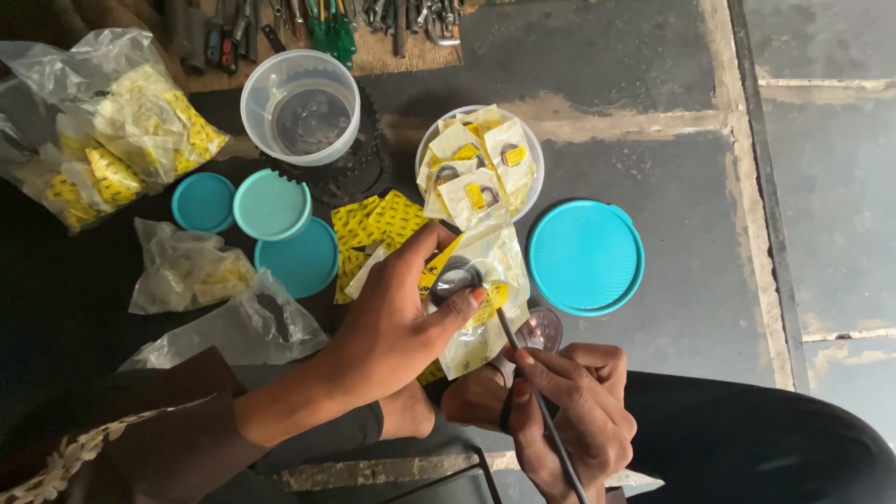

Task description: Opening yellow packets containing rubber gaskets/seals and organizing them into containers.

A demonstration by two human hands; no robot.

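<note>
Packets in clear plastic with yellow labels (481, 280) lay stacked on the dark floor beside a large teal lid (585, 257), below a white bowl (524, 140) of similar packets. His left hand (397, 322) pinched the top packet, fingers closed on it. His right hand (560, 411) gripped a thin dark tool (537, 401), its tip touching the packet.

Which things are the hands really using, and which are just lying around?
In use:
- left hand pinching a clear packet with a ring inside
- right hand holding a thin dark tool tipped at that packet

Lying about:
- white bowl of similar packets
- big teal lid
- small teal lids
- clear tub
- bags of yellow packets
- hand tools up top
</note>
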